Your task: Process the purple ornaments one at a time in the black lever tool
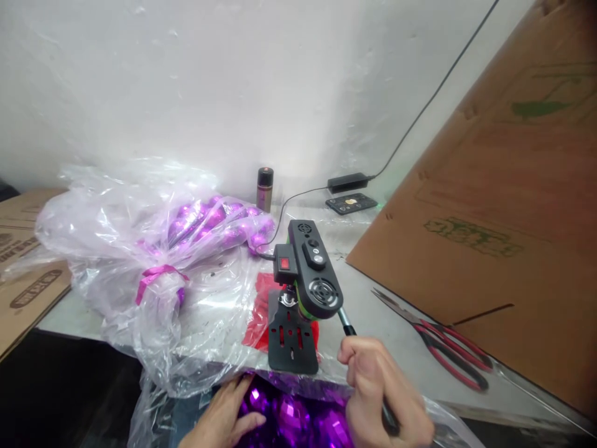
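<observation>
My left hand (pixel 222 415) lies at the front edge with thumb and fingers apart, beside shiny purple mirrored balls (pixel 291 415) low in the view. My right hand (pixel 380 389) is closed in a fist around a black-handled tool with a metal shaft (pixel 346 320). The shaft's far end is hidden behind a black electrical device (pixel 315 264), so its kind cannot be made out. That device has round grilles, a red rocker switch and a slotted black base plate (pixel 293 345). Red material (pixel 259 317) lies under the plate.
A clear plastic bag of purple balls (pixel 209 221), tied with pink ribbon (pixel 156 277), lies left. Red-handled scissors (pixel 448 351) lie right, beside a large cardboard box (pixel 489 205). Behind stand a spray can (pixel 265 190), a phone (pixel 351 203) and a corded power adapter (pixel 347 182).
</observation>
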Motion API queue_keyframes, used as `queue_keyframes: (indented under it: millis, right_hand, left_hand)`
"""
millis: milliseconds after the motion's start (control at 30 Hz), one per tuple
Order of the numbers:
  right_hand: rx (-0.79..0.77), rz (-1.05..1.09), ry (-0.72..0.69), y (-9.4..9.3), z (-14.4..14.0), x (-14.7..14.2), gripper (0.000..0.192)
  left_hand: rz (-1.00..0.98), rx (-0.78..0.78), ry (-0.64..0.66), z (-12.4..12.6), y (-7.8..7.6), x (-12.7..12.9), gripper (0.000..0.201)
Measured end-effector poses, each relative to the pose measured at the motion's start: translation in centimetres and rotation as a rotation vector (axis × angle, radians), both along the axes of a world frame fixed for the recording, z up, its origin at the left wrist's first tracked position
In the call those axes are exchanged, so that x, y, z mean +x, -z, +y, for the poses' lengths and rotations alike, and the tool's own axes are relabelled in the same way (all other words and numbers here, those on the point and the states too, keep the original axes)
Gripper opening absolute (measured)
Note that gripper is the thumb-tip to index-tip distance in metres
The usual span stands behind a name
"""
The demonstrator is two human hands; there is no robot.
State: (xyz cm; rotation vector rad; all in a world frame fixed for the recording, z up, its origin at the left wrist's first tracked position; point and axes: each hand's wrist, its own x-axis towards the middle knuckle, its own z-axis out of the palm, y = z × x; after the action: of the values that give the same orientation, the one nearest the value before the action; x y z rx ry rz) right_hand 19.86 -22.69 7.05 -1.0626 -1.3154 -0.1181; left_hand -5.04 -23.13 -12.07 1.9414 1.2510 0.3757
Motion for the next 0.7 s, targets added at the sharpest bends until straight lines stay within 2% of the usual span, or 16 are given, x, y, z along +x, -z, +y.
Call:
queue_keyframes:
  millis: [100,133,167,200,267,333,400,533,633,700]
  right_hand:
    - [-0.031,-0.012,0.007,-0.2,0.0,0.0,0.032]
    - [-0.023,-0.013,0.008,-0.2,0.0,0.0,0.032]
    - [-0.02,-0.014,0.009,-0.2,0.0,0.0,0.033]
    - [-0.022,-0.014,0.013,-0.2,0.0,0.0,0.033]
    - [-0.038,-0.006,0.016,-0.2,0.0,0.0,0.033]
    - [-0.061,-0.004,0.005,-0.1,-0.1,0.1,0.032]
    - [-0.05,-0.01,-0.017,-0.1,-0.1,0.2,0.032]
    - [-0.027,-0.053,-0.056,-0.5,-0.3,0.3,0.032]
    - [-0.051,-0.093,-0.055,-0.9,-0.4,0.3,0.029]
    - [-0.066,-0.114,-0.048,-1.0,-0.3,0.5,0.028]
  left_hand:
    - [-0.058,-0.012,-0.001,1.2,-5.8,-1.0,0.035]
    - [-0.086,-0.018,-0.007,2.0,-7.8,-1.3,0.033]
    - [-0.11,0.012,-0.051,2.9,-9.7,-1.6,0.046]
    - [-0.127,0.096,-0.138,4.0,-11.2,-2.0,0.052]
    - [-0.119,0.343,-0.34,6.5,-13.1,-3.1,0.046]
    - [-0.043,0.541,-0.452,9.0,-13.3,-4.5,0.041]
    - [0.083,0.623,-0.48,11.1,-12.4,-5.8,0.039]
    - [0.227,0.587,-0.43,13.1,-10.8,-7.5,0.034]
    - [0.448,0.568,-0.315,13.1,-11.0,-7.8,0.043]
    - [0.623,0.577,-0.296,13.1,-11.5,-8.0,0.05]
